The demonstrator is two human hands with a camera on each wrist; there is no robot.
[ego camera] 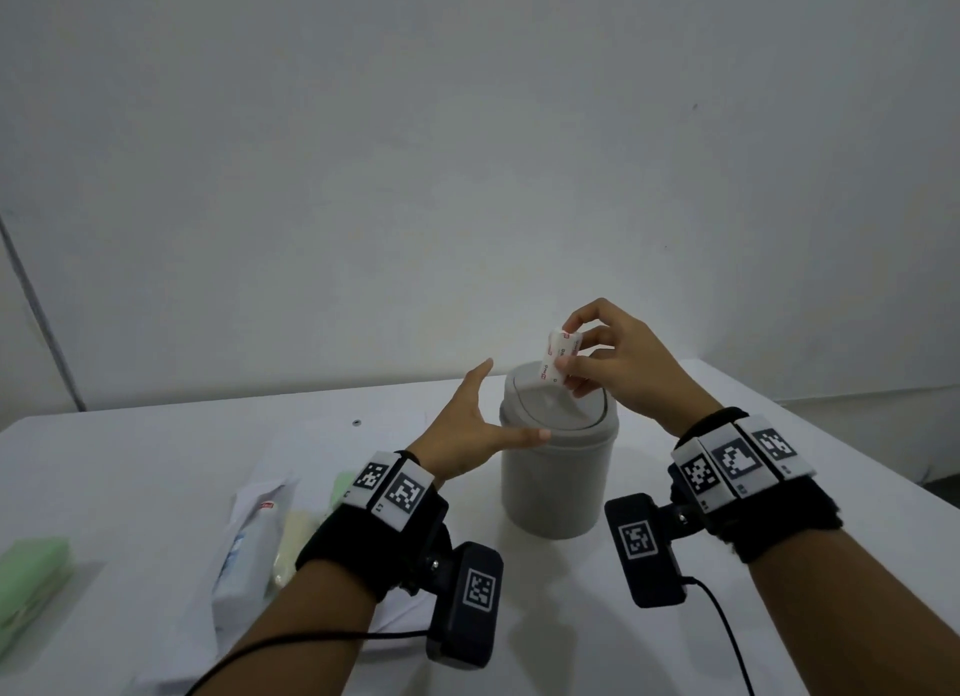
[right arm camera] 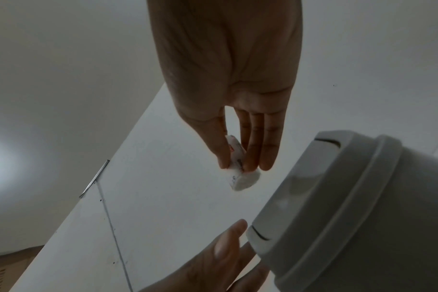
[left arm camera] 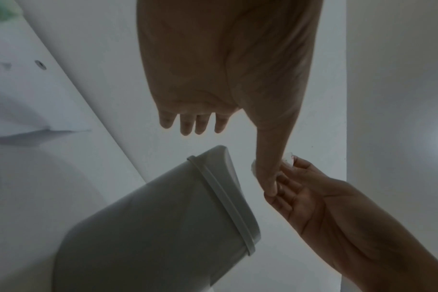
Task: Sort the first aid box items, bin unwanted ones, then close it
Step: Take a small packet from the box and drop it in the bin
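Roll held over the bin, centre of the frame.
A white roll is pinched in the right hand above the bin lid; the left hand is spread open, its fingers laid against the bin's rim on the worktop.

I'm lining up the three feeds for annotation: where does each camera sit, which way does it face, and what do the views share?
Head: worn on the head, looking forward and down at the table; shows both forearms, left hand and right hand.
Left wrist: looks along the left hand to the grey bin; the right hand shows too.
Right wrist: looks along the right hand pinching the small white roll.
Shared: bin, roll and both hands appear in all three.
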